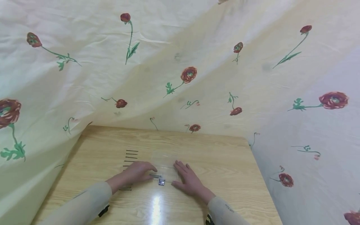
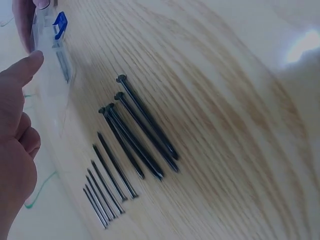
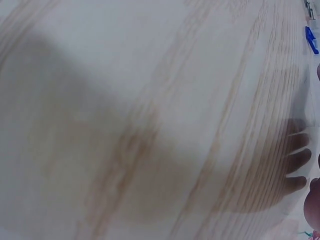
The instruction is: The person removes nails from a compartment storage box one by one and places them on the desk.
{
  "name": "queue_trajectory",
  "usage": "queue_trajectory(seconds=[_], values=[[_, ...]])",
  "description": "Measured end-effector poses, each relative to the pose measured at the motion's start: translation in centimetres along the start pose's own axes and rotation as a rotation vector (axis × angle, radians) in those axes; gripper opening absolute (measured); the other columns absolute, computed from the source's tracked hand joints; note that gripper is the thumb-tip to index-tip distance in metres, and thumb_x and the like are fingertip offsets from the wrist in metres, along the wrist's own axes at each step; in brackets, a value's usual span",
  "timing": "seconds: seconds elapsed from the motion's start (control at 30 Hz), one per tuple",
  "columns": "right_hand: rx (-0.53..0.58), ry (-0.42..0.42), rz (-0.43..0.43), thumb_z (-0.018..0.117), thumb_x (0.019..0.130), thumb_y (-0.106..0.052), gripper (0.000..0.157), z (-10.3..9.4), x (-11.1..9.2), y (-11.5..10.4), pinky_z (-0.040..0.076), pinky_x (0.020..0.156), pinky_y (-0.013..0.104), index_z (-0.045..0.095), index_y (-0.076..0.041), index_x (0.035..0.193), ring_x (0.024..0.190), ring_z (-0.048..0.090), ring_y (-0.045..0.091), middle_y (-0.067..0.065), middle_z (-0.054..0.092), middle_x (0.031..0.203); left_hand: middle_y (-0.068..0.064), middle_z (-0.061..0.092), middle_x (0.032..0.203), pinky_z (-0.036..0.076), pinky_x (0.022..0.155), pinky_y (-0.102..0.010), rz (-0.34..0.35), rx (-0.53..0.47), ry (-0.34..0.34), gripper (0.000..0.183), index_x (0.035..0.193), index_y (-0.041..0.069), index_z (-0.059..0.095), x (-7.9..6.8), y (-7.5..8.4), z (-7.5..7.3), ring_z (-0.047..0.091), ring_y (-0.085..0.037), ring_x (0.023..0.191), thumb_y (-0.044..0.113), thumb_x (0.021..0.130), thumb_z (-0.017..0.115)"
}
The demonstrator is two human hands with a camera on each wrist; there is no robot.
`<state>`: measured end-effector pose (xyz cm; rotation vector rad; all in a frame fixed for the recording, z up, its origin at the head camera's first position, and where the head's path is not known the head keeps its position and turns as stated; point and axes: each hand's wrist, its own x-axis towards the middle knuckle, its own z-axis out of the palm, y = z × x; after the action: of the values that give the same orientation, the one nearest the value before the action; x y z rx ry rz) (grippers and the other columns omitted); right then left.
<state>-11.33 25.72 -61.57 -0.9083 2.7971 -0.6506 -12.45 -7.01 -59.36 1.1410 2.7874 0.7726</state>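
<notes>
A clear plastic box [image 1: 164, 161] with a blue latch [image 2: 61, 24] lies on the wooden table. Several nails [image 1: 156, 176] show at its near left part, close to the latch. My left hand [image 1: 137, 172] hovers at the box's left side. One finger extends to the box wall while others bend, and nothing shows between them in the left wrist view. My right hand [image 1: 189, 182] rests with spread fingers along the box's right side, thumb near the front. Loose dark nails [image 2: 148, 117], graded from thin to thick, lie in a row under and beside my left forearm.
The wooden tabletop [image 1: 225, 162] is bordered at the back and sides by hanging cream cloth [image 1: 157, 75] printed with red flowers. A bright light reflection [image 1: 156, 209] falls on the table in front of the box.
</notes>
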Motion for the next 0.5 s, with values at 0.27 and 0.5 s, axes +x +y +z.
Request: queue_trajectory(seconds=[0.27, 0.5], values=[[-0.006, -0.014, 0.005, 0.059, 0.102, -0.066, 0.088, 0.1, 0.1, 0.2, 0.017, 0.131, 0.052, 0.033, -0.015, 0.168, 0.161, 0.027, 0.026, 0.006, 0.026, 0.176, 0.008, 0.08, 0.112, 0.061, 0.096, -0.039, 0.003, -0.055, -0.081, 0.014, 0.111, 0.024, 0.083, 1.5, -0.3, 0.7, 0.075, -0.013, 0.106, 0.03, 0.101, 0.075], [-0.014, -0.019, 0.014, 0.058, 0.101, -0.068, 0.089, 0.3, 0.3, 0.4, 0.015, 0.132, 0.05, 0.033, -0.015, 0.168, 0.162, 0.026, 0.024, 0.004, 0.025, 0.176, 0.011, 0.079, 0.111, 0.06, 0.096, -0.038, 0.011, -0.013, -0.137, 0.014, 0.111, 0.024, 0.083, 1.9, -0.5, 0.2, 0.074, -0.011, 0.105, 0.029, 0.101, 0.074]])
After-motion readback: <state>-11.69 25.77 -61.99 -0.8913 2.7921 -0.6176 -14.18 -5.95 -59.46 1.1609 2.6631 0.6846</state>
